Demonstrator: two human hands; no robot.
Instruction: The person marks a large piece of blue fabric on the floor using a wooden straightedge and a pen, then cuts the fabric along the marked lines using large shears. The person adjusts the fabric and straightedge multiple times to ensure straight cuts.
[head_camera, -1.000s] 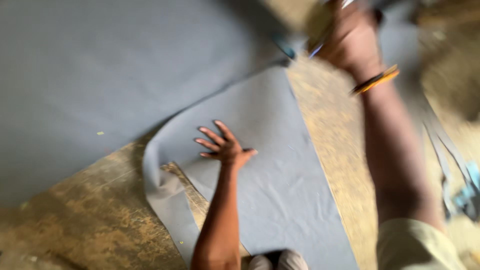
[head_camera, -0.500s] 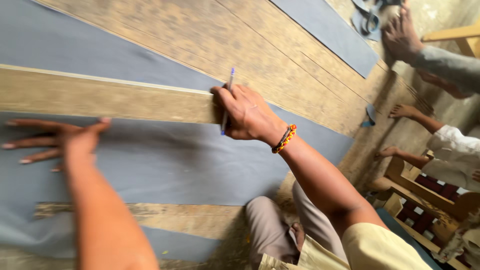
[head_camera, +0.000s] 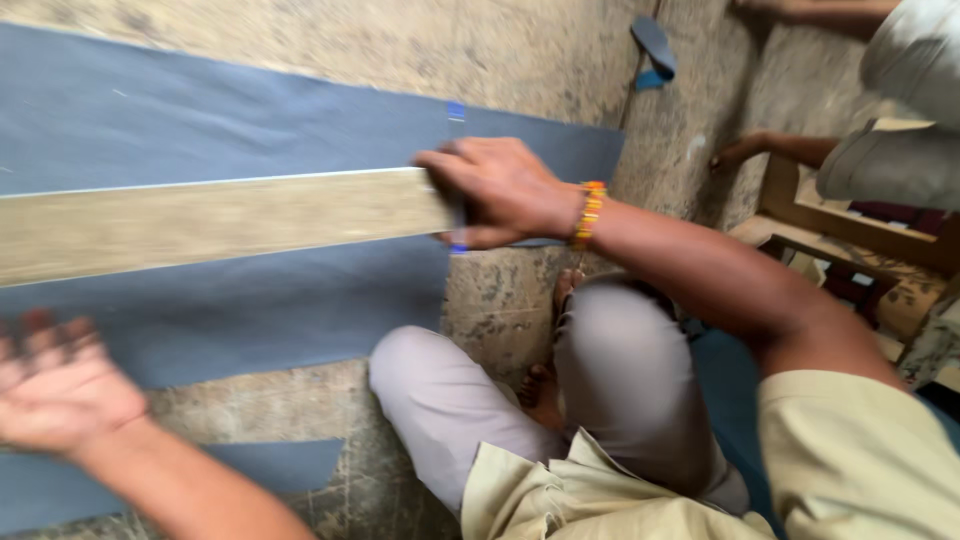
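- Gripping a blue pen (head_camera: 457, 232) — only its tip showed below the knuckles — the right hand (head_camera: 497, 190) had its fingers (head_camera: 450, 165) curled shut around the barrel and pressed down on the near end of a long wooden straightedge (head_camera: 215, 222).
- The straightedge lay flat on the grey-blue sheet (head_camera: 230, 115), its long axis running left-to-right across the view; from the right fingers it stretched away toward the person's left, so any stroke along its edge would have to travel that way.
- The left hand (head_camera: 62, 388) hung above the floor (head_camera: 500, 300) with palm up and fingers spread, holding nothing — blurred, and well apart from the straightedge's near edge. The right hand was plainly the nearer of the two to the pen and the board end.
- A second strip of the same grey-blue material (head_camera: 265, 465) lay on the floor by the left forearm.
- Against the picture half a second before, the right hand had moved from the middle of the straightedge to its right end, and the left hand had lifted off the sheet, where it had been pressed flat.
- At the right edge another person's arm (head_camera: 770, 150) rested on the floor, near a blue sandal (head_camera: 655, 48).
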